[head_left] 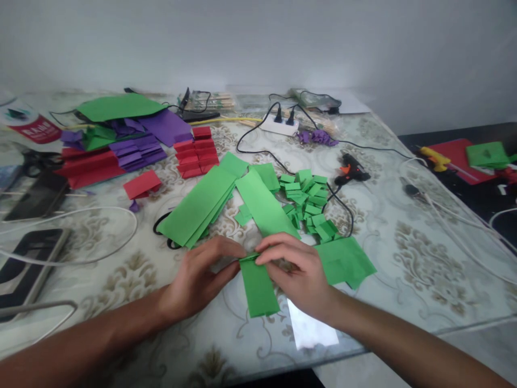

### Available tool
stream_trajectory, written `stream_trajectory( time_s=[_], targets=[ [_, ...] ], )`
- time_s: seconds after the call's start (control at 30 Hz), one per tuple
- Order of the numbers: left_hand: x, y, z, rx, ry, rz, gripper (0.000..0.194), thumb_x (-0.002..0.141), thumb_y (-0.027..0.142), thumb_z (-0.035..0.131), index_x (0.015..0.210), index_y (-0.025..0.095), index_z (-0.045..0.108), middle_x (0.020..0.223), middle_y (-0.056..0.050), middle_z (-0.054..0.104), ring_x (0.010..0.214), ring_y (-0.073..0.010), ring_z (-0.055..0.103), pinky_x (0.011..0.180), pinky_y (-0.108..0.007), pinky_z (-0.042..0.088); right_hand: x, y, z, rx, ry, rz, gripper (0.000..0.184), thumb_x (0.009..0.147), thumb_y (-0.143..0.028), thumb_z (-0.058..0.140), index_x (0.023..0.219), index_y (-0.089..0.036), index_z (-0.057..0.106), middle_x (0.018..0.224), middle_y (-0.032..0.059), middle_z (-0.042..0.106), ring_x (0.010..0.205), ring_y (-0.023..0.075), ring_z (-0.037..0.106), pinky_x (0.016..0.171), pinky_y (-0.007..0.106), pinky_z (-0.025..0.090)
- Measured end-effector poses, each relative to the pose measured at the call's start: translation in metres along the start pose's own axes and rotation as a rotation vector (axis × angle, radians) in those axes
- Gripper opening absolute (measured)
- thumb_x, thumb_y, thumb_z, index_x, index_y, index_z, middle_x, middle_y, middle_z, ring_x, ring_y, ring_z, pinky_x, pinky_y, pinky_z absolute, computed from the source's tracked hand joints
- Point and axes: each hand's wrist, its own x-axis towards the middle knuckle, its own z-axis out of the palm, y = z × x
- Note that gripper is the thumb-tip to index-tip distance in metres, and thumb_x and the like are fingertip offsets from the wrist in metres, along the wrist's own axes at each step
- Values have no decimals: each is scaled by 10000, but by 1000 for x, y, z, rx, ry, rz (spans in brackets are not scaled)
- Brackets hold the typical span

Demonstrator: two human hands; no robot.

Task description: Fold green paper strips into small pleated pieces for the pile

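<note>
Between my two hands is a strip of green paper (260, 291), its far end folded over and its near end hanging toward the table's front edge. My left hand (205, 272) pinches the left corner of the fold. At the right of the same fold, my right hand (297, 269) grips with thumb and fingers. Just beyond lies a long light-green paper strip (264, 205), and to its left a stack of green strips (200, 207) partly covers black scissor handles (163, 221). Small folded green pieces (309, 202) are heaped at the right, with a larger green sheet (347, 261) nearer me.
A black glue gun (352, 170) and a white power strip (280, 125) with cables stand farther back. Red folded papers (197, 153), purple sheets (167, 126) and a paper cup (30, 121) are at the back left. Phones (30, 269) and a white cable (131, 221) lie left.
</note>
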Motion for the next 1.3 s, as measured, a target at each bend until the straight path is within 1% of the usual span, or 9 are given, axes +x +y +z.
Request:
stream_trajectory(
  time_s=[0.13,0.23,0.37,0.53,0.67,0.87,1.1,1.2,1.3],
  targets=[
    [0,0,-1,77,40,19,213,935,47,681,1051,223,708,1045,-59,677,948,-194,700,818,-319,598,1,2,3,77,18,147,159,893,-119,669,875,-250,758,1031,56,709,918,189,708,723,285,581],
    [-1,-2,0,134,112,15,205,910,41,705,981,228,747,964,-34,606,869,-174,655,747,-299,570,4,4,5,376,24,462,86,864,-192,725,927,-231,684,892,14,690,816,156,692,705,252,584],
    [-2,-5,2,122,101,8,203,918,66,710,990,251,753,895,-18,579,785,-164,631,661,-288,540,8,4,5,664,-68,763,243,850,-378,812,990,-203,718,804,-6,694,720,125,687,658,224,580],
    [0,-4,1,100,49,17,223,945,34,662,1040,232,706,984,-31,635,877,-164,664,744,-284,545,8,5,8,658,-95,643,380,692,-301,961,981,-224,726,870,-15,757,784,130,718,764,252,595],
    [-3,-2,1,-20,37,-72,276,948,44,627,1158,224,616,1040,-48,661,967,-184,660,856,-307,543,4,10,11,637,-29,550,379,706,-258,957,991,-245,708,824,-49,727,746,101,704,743,222,579],
    [-10,-4,0,-205,-15,-176,497,931,147,657,1376,242,456,1225,-102,625,1124,-250,641,981,-384,543,0,12,11,559,-78,595,311,775,-324,911,989,-221,710,837,-3,742,750,137,710,690,249,570],
    [0,-3,2,12,-68,-65,172,952,121,691,1086,217,639,944,-28,709,847,-171,693,766,-268,559,0,12,11,512,-32,508,259,772,-265,902,933,-222,704,789,-21,727,699,116,688,648,215,547],
    [2,-3,2,8,-48,-15,167,959,75,666,1068,201,663,959,-41,715,888,-167,710,789,-255,567,1,8,8,406,-53,402,105,805,-147,808,857,-212,744,858,6,756,749,123,708,649,205,544],
    [2,-2,1,7,-31,19,190,946,32,652,1048,189,680,992,-53,707,902,-154,716,795,-237,569,1,5,6,303,-50,315,220,784,-43,719,897,-220,785,945,15,769,765,118,719,649,199,549]
  ],
)
